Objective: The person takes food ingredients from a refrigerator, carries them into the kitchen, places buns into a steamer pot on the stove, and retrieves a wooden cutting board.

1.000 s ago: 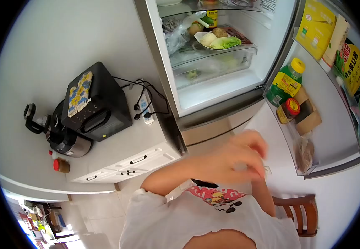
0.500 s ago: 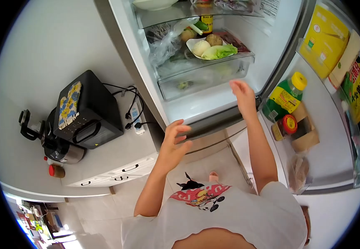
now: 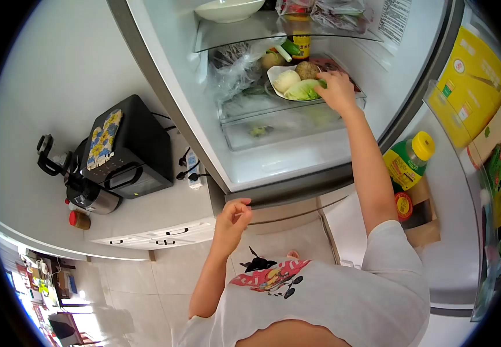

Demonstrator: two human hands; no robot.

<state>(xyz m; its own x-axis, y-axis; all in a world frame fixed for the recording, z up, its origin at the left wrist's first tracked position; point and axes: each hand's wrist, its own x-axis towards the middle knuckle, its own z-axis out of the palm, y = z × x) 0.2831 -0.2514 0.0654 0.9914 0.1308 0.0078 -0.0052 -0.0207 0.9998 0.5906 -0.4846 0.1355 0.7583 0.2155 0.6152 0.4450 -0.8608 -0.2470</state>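
Observation:
My right hand [image 3: 337,91] reaches into the open fridge, its fingers at the right rim of a white plate [image 3: 273,74]. On that plate lie a pale round vegetable [image 3: 286,81], a brown round one [image 3: 307,70] and a green lettuce leaf [image 3: 305,90]. Whether the fingers grip the rim or the leaf I cannot tell. My left hand [image 3: 232,218] hangs low before the fridge's bottom edge, fingers curled and slightly apart, holding nothing. A clear bag [image 3: 236,75] sits left of the plate, and a bottle with a yellow label [image 3: 301,43] stands behind it.
Door shelves on the right hold a green bottle with a yellow cap [image 3: 407,160], a red-lidded jar [image 3: 403,206] and yellow packets [image 3: 471,87]. A white bowl [image 3: 230,10] is on the upper shelf. At left, a black oven [image 3: 128,151] and a kettle [image 3: 91,195] stand on a cabinet.
My hands, together at first, have separated. The right one has moved up into the fridge to the plate, while the left one has dropped lower. The view has shifted closer to the fridge.

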